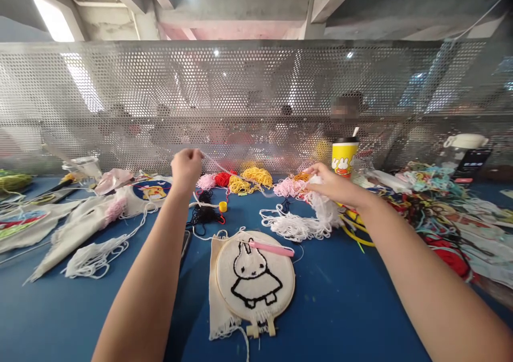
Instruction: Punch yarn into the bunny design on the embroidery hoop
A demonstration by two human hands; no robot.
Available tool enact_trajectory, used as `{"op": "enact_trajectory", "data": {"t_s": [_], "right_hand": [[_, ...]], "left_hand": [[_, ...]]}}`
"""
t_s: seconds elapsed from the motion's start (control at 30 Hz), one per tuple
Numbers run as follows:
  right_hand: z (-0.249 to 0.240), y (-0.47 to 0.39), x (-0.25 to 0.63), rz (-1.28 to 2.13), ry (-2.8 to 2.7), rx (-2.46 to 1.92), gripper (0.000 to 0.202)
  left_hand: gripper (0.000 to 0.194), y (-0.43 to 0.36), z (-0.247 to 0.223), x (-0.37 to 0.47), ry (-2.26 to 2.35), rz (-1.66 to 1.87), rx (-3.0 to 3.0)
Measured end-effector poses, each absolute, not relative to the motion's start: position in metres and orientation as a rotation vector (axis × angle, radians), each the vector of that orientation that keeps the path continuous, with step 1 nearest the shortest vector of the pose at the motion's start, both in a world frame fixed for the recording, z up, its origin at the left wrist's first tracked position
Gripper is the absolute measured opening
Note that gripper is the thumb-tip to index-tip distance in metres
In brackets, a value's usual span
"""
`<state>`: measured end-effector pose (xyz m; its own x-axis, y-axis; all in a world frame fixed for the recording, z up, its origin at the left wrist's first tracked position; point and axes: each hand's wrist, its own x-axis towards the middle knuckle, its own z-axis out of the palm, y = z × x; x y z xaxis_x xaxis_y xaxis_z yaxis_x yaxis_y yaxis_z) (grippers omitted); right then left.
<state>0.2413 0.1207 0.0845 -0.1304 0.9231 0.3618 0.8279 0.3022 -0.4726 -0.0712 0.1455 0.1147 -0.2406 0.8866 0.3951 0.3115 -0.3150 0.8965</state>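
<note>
My left hand (187,168) is raised at the centre left, its fingers closed on a strand of white yarn (218,164) that stretches to the right. My right hand (331,185) reaches over a loose heap of white yarn (298,224), with some of the white yarn gathered at its fingers. Below and between my forearms lies a round embroidery hoop (294,282) with cream cloth, bearing a rabbit figure outlined in black. A pink punch tool (274,249) rests across the hoop's upper part.
Pink, red and yellow yarn (257,176) sits behind, near a perforated metal screen (248,84). A yellow cup (343,158) stands at the back right, beside tangled yarn (433,207). Embroidered cloths (76,228) and more white yarn lie left.
</note>
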Motion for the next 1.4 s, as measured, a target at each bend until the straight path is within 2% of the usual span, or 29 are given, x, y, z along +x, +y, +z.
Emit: {"op": "enact_trajectory", "data": {"t_s": [0.1, 0.2, 0.27, 0.33, 0.4, 0.5, 0.7, 0.83, 0.97, 1.23, 1.4], "right_hand": [[0.09, 0.107, 0.224, 0.304, -2.078, -1.46, 0.02], [0.093, 0.097, 0.21, 0.311, -2.079, -1.422, 0.019], [0.094, 0.093, 0.201, 0.279, -2.045, -1.401, 0.022], [0.094, 0.09, 0.194, 0.257, -2.02, -1.372, 0.024], [0.093, 0.089, 0.189, 0.256, -2.013, -1.334, 0.025], [0.092, 0.088, 0.186, 0.269, -2.007, -1.263, 0.023], [0.091, 0.091, 0.187, 0.397, -1.956, -1.102, 0.016], [0.092, 0.094, 0.191, 0.489, -1.851, -0.999, 0.011], [0.096, 0.093, 0.195, 0.668, -1.731, -0.976, 0.012], [0.102, 0.091, 0.197, 1.245, -1.411, -0.84, 0.022], [0.106, 0.101, 0.215, 1.415, -1.224, -0.881, 0.025]], "left_hand": [[0.015, 0.142, 0.106, -0.051, 1.597, 1.521, 1.73], [0.026, 0.132, 0.101, -0.03, 1.588, 1.445, 1.942], [0.021, 0.123, 0.1, -0.014, 1.479, 1.331, 2.081], [0.007, 0.115, 0.102, 0.002, 1.288, 1.163, 2.2], [0.007, 0.107, 0.102, 0.017, 1.103, 1.054, 2.26], [0.01, 0.099, 0.1, 0.032, 0.98, 1.055, 2.261], [0.001, 0.101, 0.096, 0.033, 0.969, 1.07, 2.208], [0.005, 0.105, 0.098, 0.029, 0.973, 1.06, 2.185], [0.007, 0.108, 0.098, 0.027, 0.994, 1.06, 2.172], [0.013, 0.11, 0.099, 0.023, 0.979, 1.079, 2.121], [0.014, 0.115, 0.095, 0.019, 0.98, 1.121, 2.091]]}}
